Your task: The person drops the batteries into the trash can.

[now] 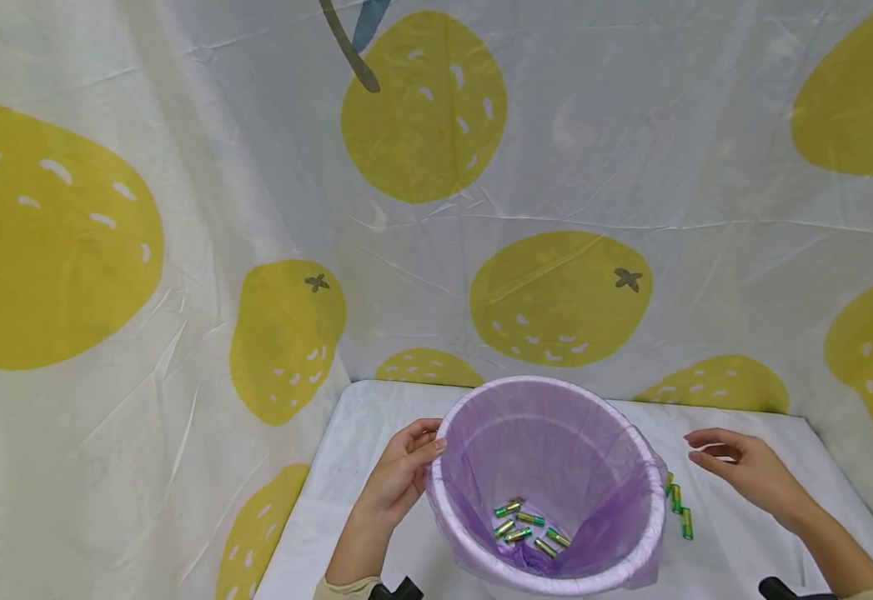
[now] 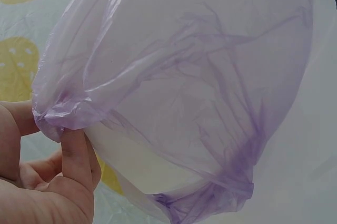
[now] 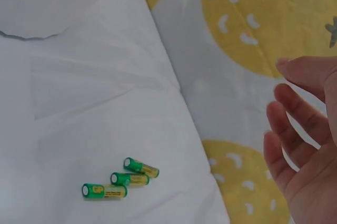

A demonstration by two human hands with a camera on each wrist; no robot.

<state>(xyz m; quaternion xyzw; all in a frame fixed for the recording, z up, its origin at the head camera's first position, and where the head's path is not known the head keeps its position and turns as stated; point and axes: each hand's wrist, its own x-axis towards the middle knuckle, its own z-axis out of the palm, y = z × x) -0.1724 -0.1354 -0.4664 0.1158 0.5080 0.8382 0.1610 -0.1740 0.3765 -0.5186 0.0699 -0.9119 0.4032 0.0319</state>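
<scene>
A trash can (image 1: pixel 549 400) lined with a thin purple bag (image 2: pixel 210 76) tilts toward me in the head view. Its rim is gripped on the left side by my left hand (image 1: pixel 400 471), thumb over the edge and fingers outside. Several green and gold batteries (image 1: pixel 529 518) lie at the bottom of the bag. My right hand (image 1: pixel 744 468) hovers right of the can with fingers loosely bent and nothing in them. Below and left of it, three more batteries (image 3: pixel 131 179) lie close together on the white tabletop.
White cloth covers the table (image 1: pixel 361 408). Behind it and along the sides hangs a pale curtain (image 1: pixel 421 242) printed with big yellow fruit. Dark straps (image 1: pixel 781 588) show near both wrists at the bottom of the head view.
</scene>
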